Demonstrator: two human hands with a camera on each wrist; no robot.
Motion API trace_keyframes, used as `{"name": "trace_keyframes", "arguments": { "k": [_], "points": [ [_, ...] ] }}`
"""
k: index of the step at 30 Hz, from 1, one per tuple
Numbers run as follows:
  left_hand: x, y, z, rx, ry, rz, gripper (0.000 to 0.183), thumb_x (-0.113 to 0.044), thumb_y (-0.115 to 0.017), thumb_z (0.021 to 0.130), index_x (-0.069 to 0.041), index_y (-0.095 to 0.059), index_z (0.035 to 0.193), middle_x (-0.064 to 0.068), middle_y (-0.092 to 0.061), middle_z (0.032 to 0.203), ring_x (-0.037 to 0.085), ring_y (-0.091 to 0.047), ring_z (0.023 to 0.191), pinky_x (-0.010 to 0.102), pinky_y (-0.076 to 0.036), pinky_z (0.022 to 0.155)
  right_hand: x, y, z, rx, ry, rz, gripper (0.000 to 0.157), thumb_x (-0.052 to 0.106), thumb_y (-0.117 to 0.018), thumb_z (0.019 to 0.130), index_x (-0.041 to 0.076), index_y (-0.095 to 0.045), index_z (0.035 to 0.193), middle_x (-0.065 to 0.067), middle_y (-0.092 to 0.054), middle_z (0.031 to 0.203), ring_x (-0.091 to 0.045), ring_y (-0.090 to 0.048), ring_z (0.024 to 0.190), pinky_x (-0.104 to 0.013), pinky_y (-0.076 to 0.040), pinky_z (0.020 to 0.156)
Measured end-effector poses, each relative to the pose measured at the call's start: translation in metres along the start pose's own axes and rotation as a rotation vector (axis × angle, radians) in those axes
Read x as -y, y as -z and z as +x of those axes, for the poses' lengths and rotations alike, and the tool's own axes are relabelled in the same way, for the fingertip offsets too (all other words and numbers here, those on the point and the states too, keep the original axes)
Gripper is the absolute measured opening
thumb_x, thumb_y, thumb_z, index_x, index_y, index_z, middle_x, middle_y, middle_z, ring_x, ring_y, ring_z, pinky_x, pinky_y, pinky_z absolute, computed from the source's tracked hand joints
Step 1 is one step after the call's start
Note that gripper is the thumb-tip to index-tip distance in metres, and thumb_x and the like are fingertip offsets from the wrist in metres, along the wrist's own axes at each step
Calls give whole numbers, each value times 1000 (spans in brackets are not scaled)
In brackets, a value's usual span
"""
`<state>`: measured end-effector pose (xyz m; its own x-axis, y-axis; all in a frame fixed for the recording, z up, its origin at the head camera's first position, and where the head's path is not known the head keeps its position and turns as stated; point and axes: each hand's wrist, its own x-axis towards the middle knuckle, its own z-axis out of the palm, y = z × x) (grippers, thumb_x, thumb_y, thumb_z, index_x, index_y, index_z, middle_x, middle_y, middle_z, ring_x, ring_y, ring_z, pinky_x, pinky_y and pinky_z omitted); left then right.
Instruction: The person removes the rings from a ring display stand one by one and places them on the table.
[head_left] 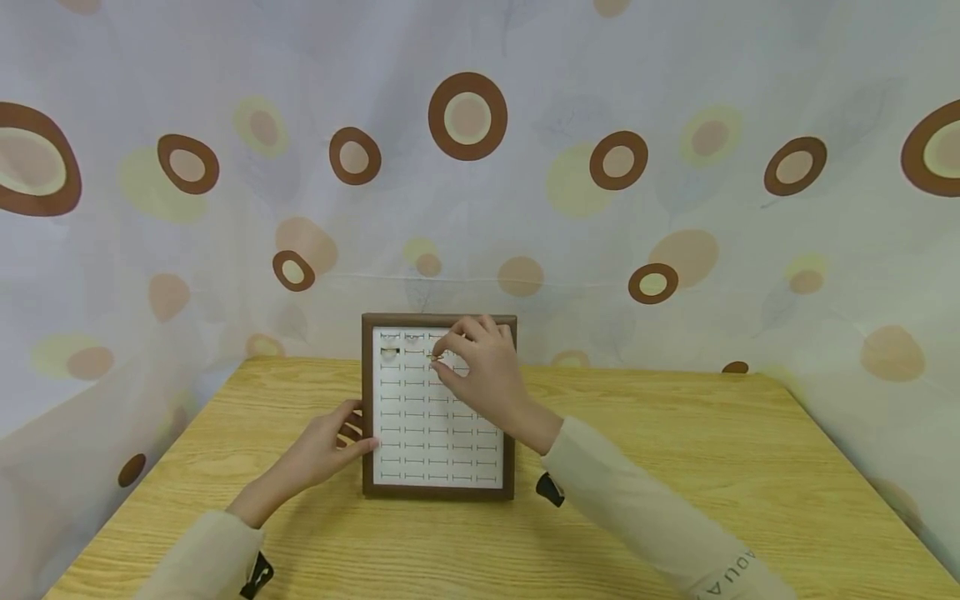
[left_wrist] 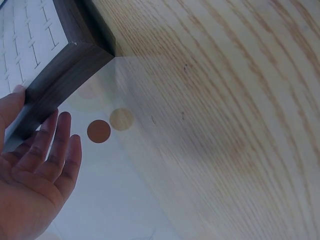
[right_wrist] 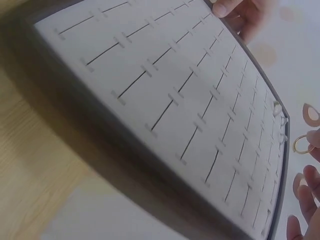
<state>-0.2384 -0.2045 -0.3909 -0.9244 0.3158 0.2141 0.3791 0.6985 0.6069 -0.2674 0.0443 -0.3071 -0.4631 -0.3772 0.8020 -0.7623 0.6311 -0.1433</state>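
A ring display board (head_left: 438, 423) with a brown wooden frame and a white slotted face stands upright on the table. My left hand (head_left: 326, 442) holds its left edge, thumb on the front and fingers toward the side and back. In the left wrist view, that hand (left_wrist: 35, 185) has its thumb on the frame and its other fingers loosely bent. Between thumb and fingertips, my right hand (head_left: 483, 371) pinches a thin gold-coloured ring (right_wrist: 295, 145) in front of the upper rows. A few rings (head_left: 389, 353) sit in slots at the top left.
Beneath the board is a wood-grain table (head_left: 675, 467). A pale curtain (head_left: 525, 208) with brown and yellow circles hangs behind and at both sides. Black devices (head_left: 551, 490) show at both sleeve cuffs.
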Motion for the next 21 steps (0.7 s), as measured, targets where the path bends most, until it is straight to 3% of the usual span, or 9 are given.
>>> {"name": "trace_keyframes", "arguments": {
  "k": [7,21],
  "points": [
    [1,0,0,-1,-1,-1,53,-28,-64,86,4,-44,123,15,-62,103,24,-63,88,34,-54,72,-19,23,-16,18,-16,22,9,15,-75,74,15,-67,78,-1,-59,85,-19,-47,80,-33,-31,69],
    [4,-3,0,1,-3,-4,54,-29,-64,86,2,-43,125,15,-61,105,24,-63,89,33,-54,73,-68,64,-62,-5,-80,-58,14,12,-78,70,14,-67,78,-1,-57,79,-18,-42,73,-34,-29,66]
  ]
}}
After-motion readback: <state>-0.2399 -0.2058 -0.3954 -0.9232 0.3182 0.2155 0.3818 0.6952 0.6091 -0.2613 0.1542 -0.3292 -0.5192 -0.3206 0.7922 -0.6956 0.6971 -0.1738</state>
